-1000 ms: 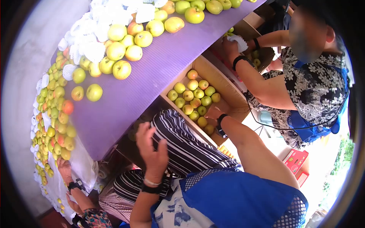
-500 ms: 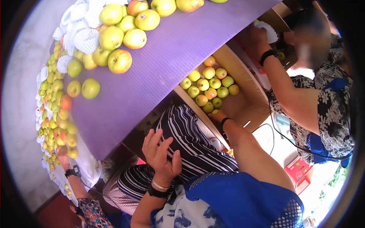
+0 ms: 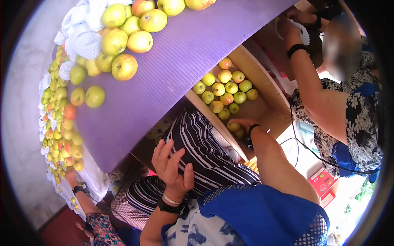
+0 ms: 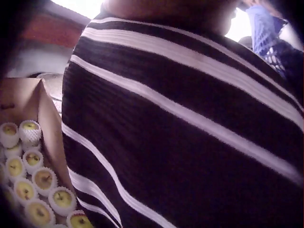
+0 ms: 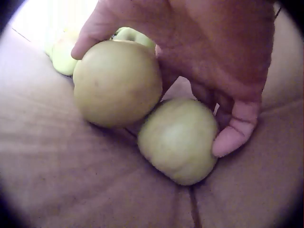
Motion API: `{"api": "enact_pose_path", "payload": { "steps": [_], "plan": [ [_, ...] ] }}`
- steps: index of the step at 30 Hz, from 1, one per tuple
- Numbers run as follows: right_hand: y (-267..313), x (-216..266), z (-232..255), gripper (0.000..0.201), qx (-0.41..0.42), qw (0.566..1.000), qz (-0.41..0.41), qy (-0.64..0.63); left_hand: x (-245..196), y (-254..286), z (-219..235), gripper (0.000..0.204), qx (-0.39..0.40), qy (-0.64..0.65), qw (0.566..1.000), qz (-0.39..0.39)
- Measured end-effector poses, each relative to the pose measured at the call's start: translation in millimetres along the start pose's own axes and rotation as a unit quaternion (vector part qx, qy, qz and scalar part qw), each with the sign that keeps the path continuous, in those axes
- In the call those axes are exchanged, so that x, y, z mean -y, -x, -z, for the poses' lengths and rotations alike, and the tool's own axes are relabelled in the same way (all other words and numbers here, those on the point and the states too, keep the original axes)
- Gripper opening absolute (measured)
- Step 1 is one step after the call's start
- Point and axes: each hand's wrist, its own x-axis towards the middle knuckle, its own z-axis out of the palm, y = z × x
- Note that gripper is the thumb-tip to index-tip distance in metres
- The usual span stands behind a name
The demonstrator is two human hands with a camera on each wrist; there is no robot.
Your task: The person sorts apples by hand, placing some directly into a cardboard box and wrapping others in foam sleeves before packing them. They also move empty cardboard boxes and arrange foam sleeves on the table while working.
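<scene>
My right hand (image 3: 246, 122) is down inside an open cardboard box (image 3: 269, 82), at its near end. In the right wrist view its fingers curl round two yellow-green apples, one on the left (image 5: 118, 85) and one on the right (image 5: 178, 142), lying side by side close to the cardboard. More apples (image 3: 231, 87) sit in rows farther along the box. My left hand (image 3: 172, 170) is raised in front of the striped trousers (image 3: 197, 139), fingers loosely bent and holding nothing. The left wrist view shows mostly striped cloth (image 4: 166, 118).
A purple-covered table (image 3: 172, 61) bears loose apples (image 3: 125, 67) and white foam nets (image 3: 87, 45). At right, a person's hands (image 3: 290, 30) hold a white foam net. Another person's hand (image 3: 71, 176) reaches apples at left. A second box (image 4: 50, 102) holds netted apples (image 4: 40, 211).
The head view has shifted, so the box appears farther right. My right hand's fingers have come round apples at the box's near end. My left hand has turned slightly, staying raised.
</scene>
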Motion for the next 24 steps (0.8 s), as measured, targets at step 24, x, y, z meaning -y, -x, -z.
{"api": "enact_pose_path", "payload": {
  "steps": [24],
  "plan": [
    [327.5, 28.5, -144.5, 0.062, 0.369, 0.746, 0.554, -0.02, 2.8, 2.8, 26.8, 0.064, -0.022, 0.35, 0.936, 0.04]
  ]
}}
